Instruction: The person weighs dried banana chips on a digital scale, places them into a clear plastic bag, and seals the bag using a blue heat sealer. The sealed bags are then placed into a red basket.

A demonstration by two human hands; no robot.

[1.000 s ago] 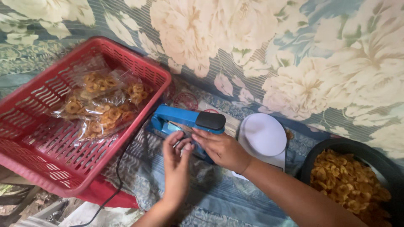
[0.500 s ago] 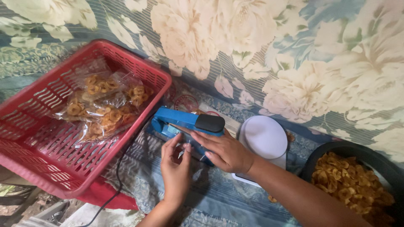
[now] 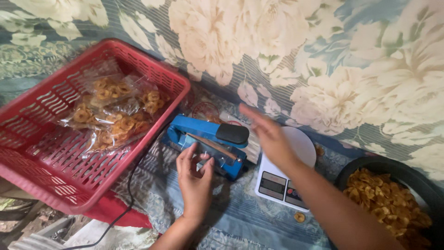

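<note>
Floral cloth (image 3: 323,55) in cream, blue and green covers everything behind and under my work area, draped up at the back and lying flat where I sit. At about nine o'clock from my hands sits a red plastic basket (image 3: 51,153), and inside it lie several sealed clear bags of fried snack rings (image 3: 113,118), piled loosely toward its far side. At the centre stands a blue heat sealer (image 3: 206,141) with a black knob on its arm, the arm raised off the base; a black cord (image 3: 132,185) runs from it down toward seven o'clock.

My left hand (image 3: 194,178) is at six o'clock of the sealer, fingers pinched together on a small clear bag (image 3: 196,157) whose edge lies at the sealer's bar; the plastic is hard to see, so I cannot tell how much of it I have hold of. My right hand (image 3: 270,136) hovers at three o'clock of the sealer, palm flat, fingers spread wide, gripping nothing, just above a white kitchen scale (image 3: 280,183).

At four o'clock a black bowl (image 3: 356,173) holds a heap of loose yellow chips (image 3: 391,203). One stray chip (image 3: 300,216) lies on the cloth just below the scale.
</note>
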